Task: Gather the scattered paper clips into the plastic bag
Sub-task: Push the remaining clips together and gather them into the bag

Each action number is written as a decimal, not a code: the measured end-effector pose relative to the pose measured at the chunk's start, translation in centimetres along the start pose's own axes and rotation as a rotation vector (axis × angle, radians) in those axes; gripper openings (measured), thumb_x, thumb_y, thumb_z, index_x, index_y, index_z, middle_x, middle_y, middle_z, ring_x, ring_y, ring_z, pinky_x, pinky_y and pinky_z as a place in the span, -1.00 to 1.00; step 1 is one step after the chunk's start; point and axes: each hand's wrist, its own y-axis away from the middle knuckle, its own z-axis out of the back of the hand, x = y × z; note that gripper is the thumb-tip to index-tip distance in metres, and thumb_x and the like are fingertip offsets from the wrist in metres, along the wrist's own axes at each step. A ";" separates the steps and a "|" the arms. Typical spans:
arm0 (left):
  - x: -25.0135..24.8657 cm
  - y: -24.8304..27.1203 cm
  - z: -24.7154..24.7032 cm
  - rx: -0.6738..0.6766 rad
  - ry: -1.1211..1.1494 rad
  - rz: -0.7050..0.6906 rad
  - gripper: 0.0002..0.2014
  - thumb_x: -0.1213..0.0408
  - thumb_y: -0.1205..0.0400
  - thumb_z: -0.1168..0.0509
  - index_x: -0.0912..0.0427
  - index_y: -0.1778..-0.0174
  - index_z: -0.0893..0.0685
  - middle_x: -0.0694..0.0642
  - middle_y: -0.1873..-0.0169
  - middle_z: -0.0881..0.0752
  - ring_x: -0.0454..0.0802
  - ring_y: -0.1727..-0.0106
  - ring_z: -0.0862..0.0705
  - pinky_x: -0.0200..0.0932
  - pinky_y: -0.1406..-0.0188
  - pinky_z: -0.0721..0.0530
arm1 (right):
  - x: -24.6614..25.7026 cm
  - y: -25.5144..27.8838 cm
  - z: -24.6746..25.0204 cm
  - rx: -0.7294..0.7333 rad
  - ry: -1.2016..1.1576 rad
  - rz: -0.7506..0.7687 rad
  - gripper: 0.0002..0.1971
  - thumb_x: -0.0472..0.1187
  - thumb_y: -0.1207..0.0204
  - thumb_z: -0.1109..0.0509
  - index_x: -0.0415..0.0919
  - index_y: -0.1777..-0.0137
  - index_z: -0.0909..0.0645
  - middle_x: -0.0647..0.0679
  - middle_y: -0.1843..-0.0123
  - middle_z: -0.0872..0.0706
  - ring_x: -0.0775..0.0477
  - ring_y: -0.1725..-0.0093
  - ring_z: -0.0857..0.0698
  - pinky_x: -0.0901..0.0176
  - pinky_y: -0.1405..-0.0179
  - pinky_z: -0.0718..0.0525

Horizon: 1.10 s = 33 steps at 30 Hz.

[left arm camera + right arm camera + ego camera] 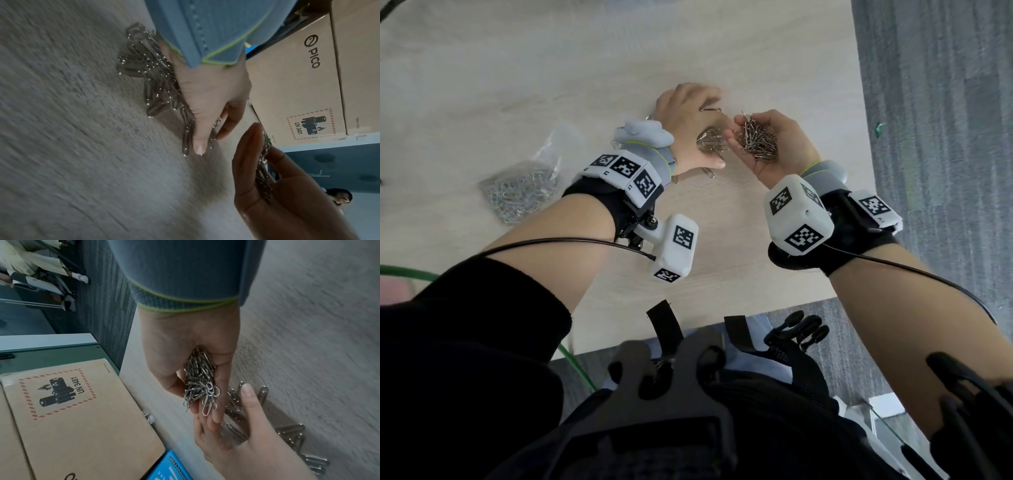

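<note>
A clear plastic bag half full of paper clips lies on the table at the left. My right hand is palm up and cupped, its fingers curled round a heap of paper clips. My left hand lies just left of it on the table, fingers fairly straight, with the thumb pressed down beside a small pile of clips. Its fingertips touch the right hand's fingertips. Single clips lie loose near the left wrist.
The light wooden table ends close to the right of my right hand, with grey carpet beyond. A cardboard box and a blue box stand at the table's far side. A green cable hangs at the near edge.
</note>
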 end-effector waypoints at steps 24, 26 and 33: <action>3.5 5.4 -0.2 -0.136 0.143 0.153 -0.42 0.11 -0.28 -0.57 0.02 -0.25 -0.66 0.18 -0.27 -0.53 0.24 -0.25 -0.45 -0.19 -0.16 -0.33 | -2.9 0.1 -1.1 0.035 0.063 -0.050 -0.70 -0.31 -0.64 -0.06 -0.40 0.22 -0.55 -0.20 0.41 -0.73 -0.10 0.41 -0.76 0.22 0.36 -0.79; 3.6 5.1 -0.6 -0.166 0.185 0.158 -0.57 0.17 -0.32 -0.54 0.08 -0.13 -0.72 0.22 -0.17 -0.57 0.22 -0.19 -0.51 -0.15 -0.14 -0.39 | -2.8 0.1 -0.7 0.027 0.057 -0.043 -0.70 -0.31 -0.64 -0.07 -0.40 0.22 -0.55 -0.20 0.41 -0.73 -0.10 0.40 -0.76 0.21 0.33 -0.79; 3.3 3.9 -0.5 -0.181 0.197 0.163 -0.85 0.27 -0.44 -0.42 0.22 0.12 -0.74 0.23 0.02 -0.65 0.19 -0.01 -0.61 -0.19 0.12 -0.37 | -2.7 0.2 -0.2 0.022 0.057 -0.034 -0.72 -0.31 -0.64 -0.08 -0.39 0.22 -0.54 -0.18 0.41 -0.73 -0.08 0.40 -0.77 0.22 0.28 -0.78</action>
